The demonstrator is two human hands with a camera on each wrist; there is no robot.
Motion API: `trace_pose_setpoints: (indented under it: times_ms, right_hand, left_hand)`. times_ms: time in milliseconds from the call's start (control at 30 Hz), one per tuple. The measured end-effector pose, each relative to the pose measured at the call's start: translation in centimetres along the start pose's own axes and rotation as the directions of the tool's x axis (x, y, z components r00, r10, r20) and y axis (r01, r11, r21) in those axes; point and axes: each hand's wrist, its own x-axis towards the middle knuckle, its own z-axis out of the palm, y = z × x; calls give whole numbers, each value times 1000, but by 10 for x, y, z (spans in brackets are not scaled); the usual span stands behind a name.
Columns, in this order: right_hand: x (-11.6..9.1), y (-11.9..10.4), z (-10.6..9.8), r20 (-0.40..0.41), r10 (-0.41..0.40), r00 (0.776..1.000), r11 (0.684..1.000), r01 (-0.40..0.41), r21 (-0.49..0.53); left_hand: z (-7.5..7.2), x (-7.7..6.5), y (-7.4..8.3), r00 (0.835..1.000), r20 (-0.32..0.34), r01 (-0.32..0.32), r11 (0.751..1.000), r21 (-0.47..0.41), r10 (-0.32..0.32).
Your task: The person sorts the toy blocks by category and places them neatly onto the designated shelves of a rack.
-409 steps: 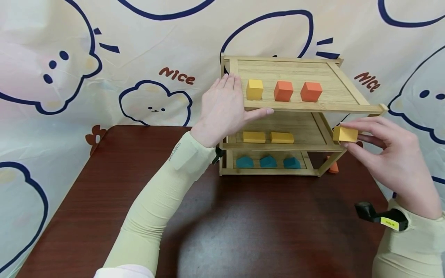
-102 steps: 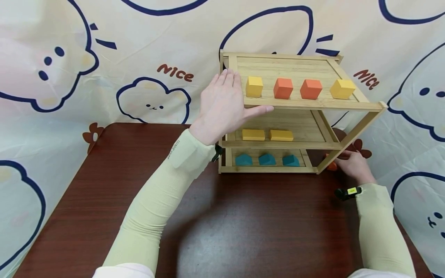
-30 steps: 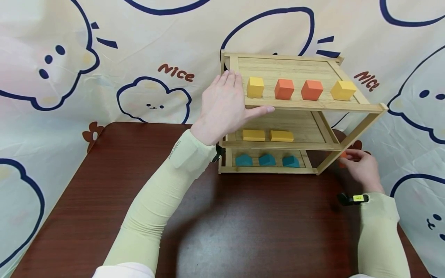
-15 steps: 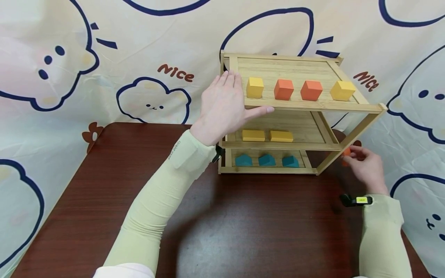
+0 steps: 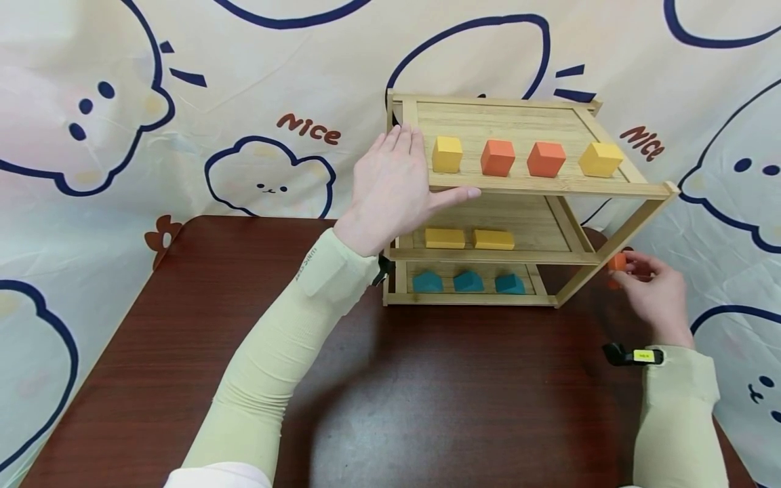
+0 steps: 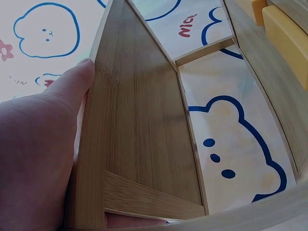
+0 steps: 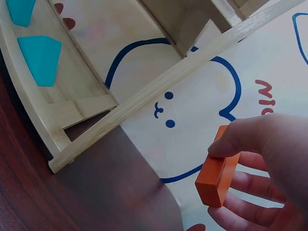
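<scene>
My left hand [image 5: 393,186] lies with straight fingers on the left end of the top board of a three-tier wooden shelf [image 5: 500,186]; the thumb runs along its front edge. To the right of the shelf, my right hand [image 5: 659,298] pinches an orange block [image 7: 216,180] between thumb and fingers. In the right wrist view the block is oblong. On the top board stand a yellow block [image 5: 447,154], two orange blocks [image 5: 497,158] and another yellow block [image 5: 601,160]. Two long yellow blocks [image 5: 445,238] sit on the middle board. The bottom board bears several teal blocks [image 5: 468,281].
The shelf stands at the back right of a dark brown table [image 5: 427,393]. Its slanted right front post [image 5: 616,237] rises close beside my right hand. A patterned cloth [image 5: 274,81] hangs behind the table.
A yellow block held in my right hand earlier now stands at the right of the top board. My right hand has since gripped the orange block and drawn it right, away from the shelf.
</scene>
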Motion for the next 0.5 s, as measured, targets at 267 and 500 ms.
trace_pose_setpoints:
  times_ms: [267,500]
  right_hand:
    - [-2,-2,-7,-33,9,999,999,-8,35]
    - [-5,-7,-12,-36,19,999,994,-15,104]
  left_hand:
    - [0,0,0,1000,-6,-4,1000,3,4]
    - [0,0,0,1000,-7,-6,1000,5,6]
